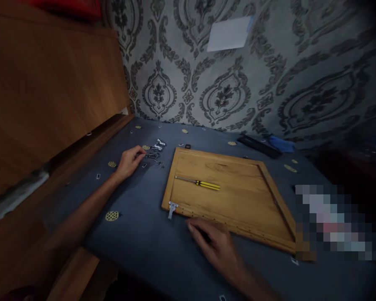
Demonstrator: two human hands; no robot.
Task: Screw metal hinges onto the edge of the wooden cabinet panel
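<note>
A wooden panel [238, 200] with a raised frame lies flat on a blue-grey cloth [144, 238]. On it rests a screwdriver [200, 183] with a yellow and black handle. A small metal hinge [172, 209] sits at the panel's near left corner. My left hand [130, 161] reaches to a small pile of metal hardware [155, 152] left of the panel, its fingers curled and pinching at the pieces. My right hand [214, 244] rests on the cloth by the panel's near edge, fingers bent and close together.
Wooden furniture [50, 92] rises along the left side. Patterned wallpaper [238, 83] with a white sheet [228, 33] on it backs the surface. A dark flat object [258, 146] and a blue item [282, 145] lie at the far edge. A blurred patch is on the right.
</note>
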